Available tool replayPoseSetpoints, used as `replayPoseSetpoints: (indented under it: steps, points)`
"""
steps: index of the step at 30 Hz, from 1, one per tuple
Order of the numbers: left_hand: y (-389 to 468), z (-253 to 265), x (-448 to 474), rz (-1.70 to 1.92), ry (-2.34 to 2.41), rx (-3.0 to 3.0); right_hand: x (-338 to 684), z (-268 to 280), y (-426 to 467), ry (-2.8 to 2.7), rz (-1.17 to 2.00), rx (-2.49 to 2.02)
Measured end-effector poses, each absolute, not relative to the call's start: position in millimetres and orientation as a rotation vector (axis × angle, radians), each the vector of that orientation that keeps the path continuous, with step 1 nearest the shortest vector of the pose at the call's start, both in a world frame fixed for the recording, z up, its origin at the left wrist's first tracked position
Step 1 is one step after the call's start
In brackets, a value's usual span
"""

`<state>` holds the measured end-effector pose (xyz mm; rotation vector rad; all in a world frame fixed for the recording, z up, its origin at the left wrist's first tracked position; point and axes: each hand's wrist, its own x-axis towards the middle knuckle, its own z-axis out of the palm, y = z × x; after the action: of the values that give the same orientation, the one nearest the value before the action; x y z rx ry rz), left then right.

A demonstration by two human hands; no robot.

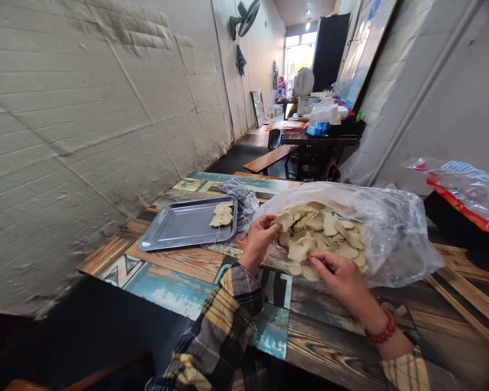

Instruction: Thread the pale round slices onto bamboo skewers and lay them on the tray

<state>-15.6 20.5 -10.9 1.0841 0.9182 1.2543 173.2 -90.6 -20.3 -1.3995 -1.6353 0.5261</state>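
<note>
Thin, flat beige food slices point(344, 231) are heaped in the mouth of a clear plastic bag point(403, 233). At the heap's left edge, my left hand point(261, 241) is closed, pinching one slice point(284, 219) between thumb and fingers. My right hand point(337, 274) is closed too, its fingertips at the lower edge of another slice point(300, 248) in front of the heap. Whether a thin stick is also in those fingers I cannot make out. A metal tray point(175, 225) to the left bears slices threaded on a wooden skewer point(217, 236), whose end sticks out over the rim.
Crumpled grey plastic point(242, 196) lies between tray and bag. Wooden strips point(468, 298) and a red-edged clear packet point(464, 195) are on the right. Behind the patterned table point(167, 282) stand a bench point(271, 158) and a cluttered table. A brick wall point(85, 136) runs along the left.
</note>
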Motion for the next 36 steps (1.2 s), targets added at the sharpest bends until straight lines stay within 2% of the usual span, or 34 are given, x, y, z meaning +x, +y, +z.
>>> replayPoseSetpoints:
  steps: [36]
  points:
    - [21.4,-19.1,-15.0,1.301,1.028,1.369,173.3,-37.7,-85.8,-1.733,0.474,-1.422]
